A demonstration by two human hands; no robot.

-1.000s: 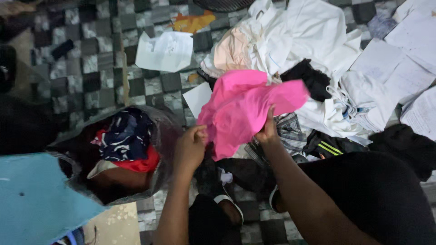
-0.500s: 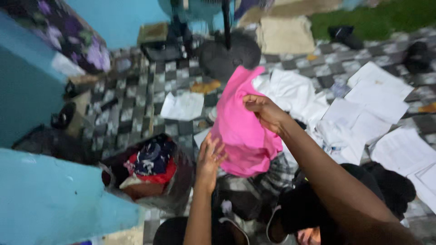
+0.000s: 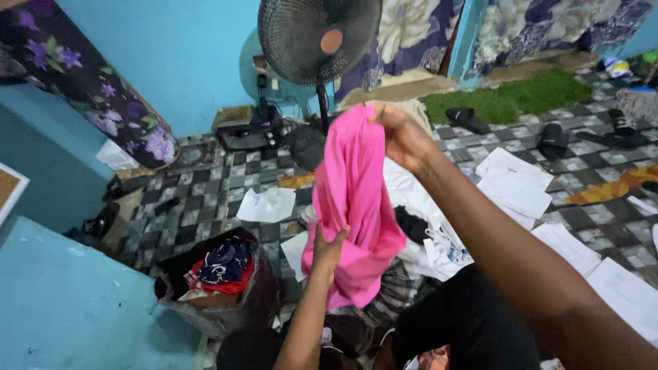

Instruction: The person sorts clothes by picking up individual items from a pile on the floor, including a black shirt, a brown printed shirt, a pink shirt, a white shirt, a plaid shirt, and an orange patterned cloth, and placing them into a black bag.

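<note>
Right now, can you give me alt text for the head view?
A right hand lifts a bright pink cloth garment while the left hand grips its lower part, above a checkered floor strewn with white papers, near a black standing fan.

Dim, flat indoor light with a cool blue cast, its source out of view. Shadows are soft, deepest around the dark bag [image 3: 212, 301] at lower left. The raised forearm is motion-blurred (soft-edged); the fan [image 3: 319, 38] stays fairly sharp. Edges bend slightly.

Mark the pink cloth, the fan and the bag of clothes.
pink cloth [image 3: 353, 205], head view, middle of the hanging fabric
fan [image 3: 319, 31], head view, front grille
bag [image 3: 226, 312], head view, front wall
</note>
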